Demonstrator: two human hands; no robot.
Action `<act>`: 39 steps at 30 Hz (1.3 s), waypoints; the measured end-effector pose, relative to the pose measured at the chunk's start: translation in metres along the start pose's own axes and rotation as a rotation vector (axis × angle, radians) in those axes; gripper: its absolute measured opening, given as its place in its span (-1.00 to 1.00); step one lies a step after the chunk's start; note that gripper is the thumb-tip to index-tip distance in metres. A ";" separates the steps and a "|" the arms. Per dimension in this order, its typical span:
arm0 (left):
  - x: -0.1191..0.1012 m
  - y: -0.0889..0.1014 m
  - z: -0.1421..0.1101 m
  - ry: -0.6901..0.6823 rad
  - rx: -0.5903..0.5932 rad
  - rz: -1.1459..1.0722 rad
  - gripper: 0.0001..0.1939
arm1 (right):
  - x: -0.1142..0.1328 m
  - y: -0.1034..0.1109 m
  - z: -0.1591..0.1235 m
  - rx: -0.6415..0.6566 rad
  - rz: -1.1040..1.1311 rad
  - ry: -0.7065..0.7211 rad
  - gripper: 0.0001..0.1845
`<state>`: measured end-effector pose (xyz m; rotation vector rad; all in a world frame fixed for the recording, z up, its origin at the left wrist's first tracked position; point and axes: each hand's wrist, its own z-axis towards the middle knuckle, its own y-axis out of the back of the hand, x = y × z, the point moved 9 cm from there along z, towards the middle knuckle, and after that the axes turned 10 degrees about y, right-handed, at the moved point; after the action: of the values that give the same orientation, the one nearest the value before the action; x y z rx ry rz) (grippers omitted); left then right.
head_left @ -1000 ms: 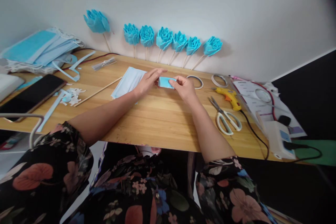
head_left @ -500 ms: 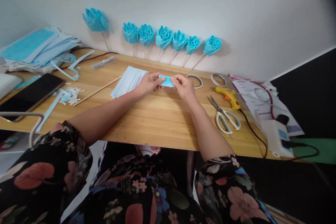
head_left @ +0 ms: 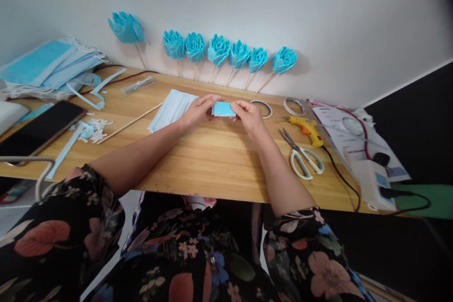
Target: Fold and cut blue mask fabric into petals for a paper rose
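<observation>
A small folded rectangle of blue mask fabric [head_left: 223, 109] is held level just above the table. At its left end my left hand [head_left: 201, 111] is closed on it, with the fingertips partly hidden behind the piece. My right hand [head_left: 247, 115] pinches the other end between thumb and fingers. A pale blue face mask [head_left: 171, 111] lies flat beside my left hand. Left of that mask rests a thin wooden stick [head_left: 129, 123]. A roll of white tape [head_left: 264, 109] lies just behind my right hand.
Several blue fabric flowers [head_left: 218, 50] on sticks lean against the wall. Scissors [head_left: 300, 153], a yellow glue gun [head_left: 307, 130] and a power strip [head_left: 373, 184] lie at right. On the left are stacked masks [head_left: 46, 63], a phone [head_left: 42, 127] and fabric scraps [head_left: 94, 131].
My left thumb has lifted off the top of the folded fabric, and more of its blue face shows. Both hands stay in nearly the same place.
</observation>
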<state>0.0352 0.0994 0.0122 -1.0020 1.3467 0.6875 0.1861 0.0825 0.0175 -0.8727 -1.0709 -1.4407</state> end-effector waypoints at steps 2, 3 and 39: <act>0.002 0.000 0.001 0.026 0.005 -0.060 -0.58 | -0.007 0.001 -0.001 -0.034 0.066 -0.091 -0.48; 0.003 0.000 0.002 0.040 0.018 -0.082 -0.59 | -0.010 0.002 -0.002 -0.057 0.098 -0.131 -0.49; 0.009 0.012 0.008 0.003 -0.081 0.023 -0.68 | -0.001 0.000 0.001 -0.009 -0.054 0.010 -0.62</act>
<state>0.0291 0.1104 0.0011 -1.0543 1.3437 0.7633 0.1862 0.0837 0.0170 -0.8480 -1.0891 -1.4943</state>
